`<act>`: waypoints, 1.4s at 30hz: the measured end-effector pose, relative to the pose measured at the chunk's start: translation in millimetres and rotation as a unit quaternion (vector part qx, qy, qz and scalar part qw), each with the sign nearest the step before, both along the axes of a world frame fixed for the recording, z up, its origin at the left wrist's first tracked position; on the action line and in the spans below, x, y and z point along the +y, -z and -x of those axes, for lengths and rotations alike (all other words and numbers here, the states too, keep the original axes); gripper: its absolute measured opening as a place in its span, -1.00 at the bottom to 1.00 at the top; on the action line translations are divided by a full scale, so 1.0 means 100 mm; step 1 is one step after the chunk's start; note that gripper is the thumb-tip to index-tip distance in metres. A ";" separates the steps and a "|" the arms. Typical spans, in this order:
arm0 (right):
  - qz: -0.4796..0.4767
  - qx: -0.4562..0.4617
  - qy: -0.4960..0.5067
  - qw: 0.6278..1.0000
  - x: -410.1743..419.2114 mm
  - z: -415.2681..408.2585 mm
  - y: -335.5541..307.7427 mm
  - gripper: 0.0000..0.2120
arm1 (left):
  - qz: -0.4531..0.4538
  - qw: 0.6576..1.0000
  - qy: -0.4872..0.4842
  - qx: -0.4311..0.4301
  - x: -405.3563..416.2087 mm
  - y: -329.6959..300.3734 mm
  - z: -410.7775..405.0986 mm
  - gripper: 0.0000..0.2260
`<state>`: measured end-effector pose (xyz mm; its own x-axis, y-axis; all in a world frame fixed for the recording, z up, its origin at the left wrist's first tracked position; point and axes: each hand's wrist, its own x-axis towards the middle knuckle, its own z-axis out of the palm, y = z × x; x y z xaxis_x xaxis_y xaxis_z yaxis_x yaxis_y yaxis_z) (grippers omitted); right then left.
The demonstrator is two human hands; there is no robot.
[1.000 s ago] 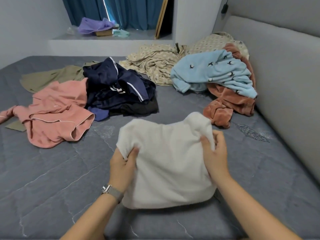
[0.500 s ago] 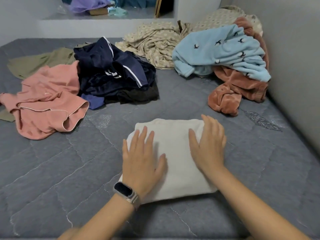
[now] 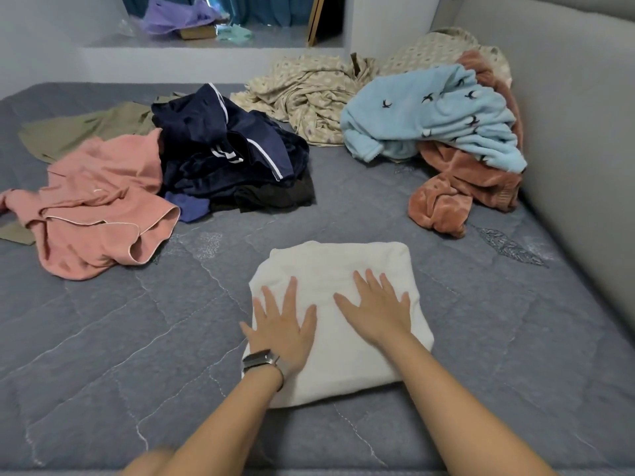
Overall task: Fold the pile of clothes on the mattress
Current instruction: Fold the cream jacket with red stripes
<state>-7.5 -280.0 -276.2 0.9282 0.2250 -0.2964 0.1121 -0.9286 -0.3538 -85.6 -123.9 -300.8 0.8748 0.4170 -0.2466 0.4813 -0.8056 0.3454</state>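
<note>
A folded white garment (image 3: 343,262) lies flat on the grey quilted mattress (image 3: 120,355) in front of me. My left hand (image 3: 283,324), with a watch on its wrist, presses on the garment's left part with fingers spread flat. My right hand (image 3: 378,310) presses flat on its middle right. Unfolded clothes lie beyond: a pink garment (image 3: 96,207) at the left, a navy pile (image 3: 226,149) beside it, an olive piece (image 3: 86,128) behind, a beige patterned cloth (image 3: 309,94), a light blue fleece (image 3: 433,115) on a rust fleece (image 3: 460,187) at the right.
A grey padded headboard (image 3: 577,132) runs along the right side of the mattress. A white ledge (image 3: 206,60) at the back holds purple cloth and a small box before teal curtains. Bare mattress stretches at the near left.
One second ago both hands gripped the white garment lifted by its upper edge. They laid it down folded, and my flat hands have slid toward me across it.
</note>
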 end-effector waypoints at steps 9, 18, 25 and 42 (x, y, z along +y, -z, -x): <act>-0.231 0.082 0.264 0.933 -0.38 -0.06 -0.01 -0.10 | 0.334 0.923 -0.192 -0.021 0.31 -0.24 0.01 -0.30; -0.416 0.367 0.298 0.777 -0.60 -0.26 -0.04 -0.25 | 0.622 0.755 -0.192 0.079 0.61 -0.13 -0.17 -0.48; -0.342 0.529 0.266 0.729 -0.24 0.26 -0.95 -0.08 | 0.612 0.723 -0.309 0.080 0.95 -1.20 0.41 -0.25; -0.299 0.443 -0.081 0.841 3.89 1.66 -4.46 -0.64 | 0.522 0.621 -0.514 -0.278 3.45 -4.73 3.42 -0.38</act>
